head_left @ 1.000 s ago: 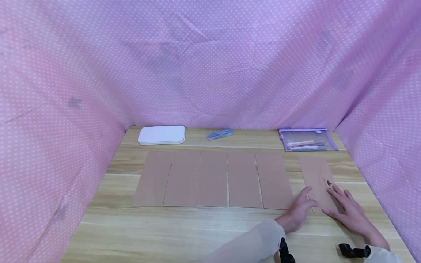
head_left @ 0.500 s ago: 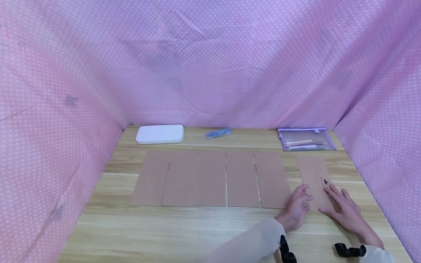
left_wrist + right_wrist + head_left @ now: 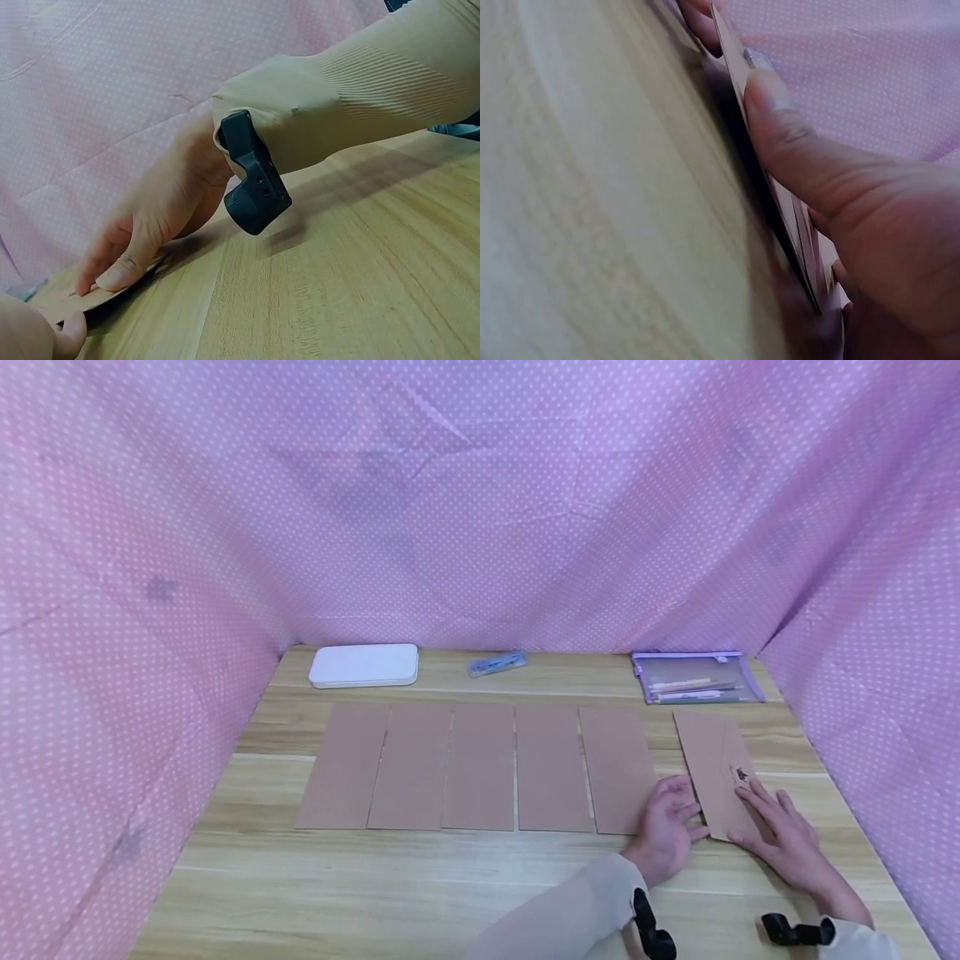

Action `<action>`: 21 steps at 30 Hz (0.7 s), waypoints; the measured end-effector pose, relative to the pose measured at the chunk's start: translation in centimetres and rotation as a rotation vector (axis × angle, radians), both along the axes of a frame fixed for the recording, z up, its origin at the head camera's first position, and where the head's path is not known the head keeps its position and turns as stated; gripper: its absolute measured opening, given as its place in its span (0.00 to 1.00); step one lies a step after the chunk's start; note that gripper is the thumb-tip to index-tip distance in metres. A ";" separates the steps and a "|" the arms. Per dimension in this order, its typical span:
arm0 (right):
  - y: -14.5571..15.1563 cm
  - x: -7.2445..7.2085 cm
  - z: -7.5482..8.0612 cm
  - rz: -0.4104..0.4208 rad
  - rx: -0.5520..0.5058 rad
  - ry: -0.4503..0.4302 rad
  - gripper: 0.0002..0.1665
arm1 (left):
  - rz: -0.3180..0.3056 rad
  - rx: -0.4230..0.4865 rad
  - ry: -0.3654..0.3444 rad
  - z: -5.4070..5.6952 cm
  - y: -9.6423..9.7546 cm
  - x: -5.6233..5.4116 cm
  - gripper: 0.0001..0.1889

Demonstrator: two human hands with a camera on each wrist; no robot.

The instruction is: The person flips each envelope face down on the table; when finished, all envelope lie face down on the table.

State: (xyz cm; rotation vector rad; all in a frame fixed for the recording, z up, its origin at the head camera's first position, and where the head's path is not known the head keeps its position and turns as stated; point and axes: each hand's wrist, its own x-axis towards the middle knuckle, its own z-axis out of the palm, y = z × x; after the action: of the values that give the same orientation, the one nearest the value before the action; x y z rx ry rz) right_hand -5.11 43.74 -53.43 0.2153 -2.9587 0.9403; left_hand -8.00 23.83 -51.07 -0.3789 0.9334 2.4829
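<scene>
A brown kraft paper card [image 3: 712, 752] with a small dark printed mark lies at the right of the table in the head view, its left edge tilted up. My left hand [image 3: 664, 828], palm turned upward, has its fingertips at and partly under that raised edge. On the card's right side rests my right hand [image 3: 787, 839], fingers spread and fairly straight. Its thumb [image 3: 795, 142] lies on the near edge in the right wrist view, where the card [image 3: 735, 67] shows layers and stands off the tabletop. In the left wrist view the card [image 3: 71, 304] is partly hidden.
Several brown cards [image 3: 480, 768] lie side by side left of my hands. Along the back stand a white flat case [image 3: 364, 666], a small blue packet [image 3: 497, 664] and a purple-edged zip pouch [image 3: 697, 678] holding pens. Pink dotted cloth [image 3: 480, 527] surrounds the wooden table [image 3: 337, 893].
My left hand has turned palm upward and slid its fingers to the card's left edge, which has lifted. The right hand stays on the card. The view has shifted slightly.
</scene>
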 end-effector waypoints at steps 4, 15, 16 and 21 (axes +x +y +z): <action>0.0 0.0 0.0 0.014 -0.052 0.007 0.40 | 0.002 0.006 -0.011 0.0 -0.1 0.0 0.22; -0.9 0.0 1.2 0.029 -0.138 -0.072 0.35 | -0.021 0.010 0.027 0.3 -1.1 -0.3 0.25; -1.1 0.0 1.4 0.019 -0.139 -0.089 0.35 | -0.029 0.013 0.037 0.3 -1.2 -0.3 0.25; -1.7 -0.1 2.4 -0.014 -0.147 -0.131 0.35 | -0.071 0.025 0.100 0.8 -1.6 0.0 0.24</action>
State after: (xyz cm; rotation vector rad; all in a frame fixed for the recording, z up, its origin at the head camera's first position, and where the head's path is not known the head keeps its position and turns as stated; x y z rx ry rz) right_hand -5.21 42.01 -51.07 0.1334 -2.9839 1.2085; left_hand -8.01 22.18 -50.29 -0.2107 0.9376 2.4655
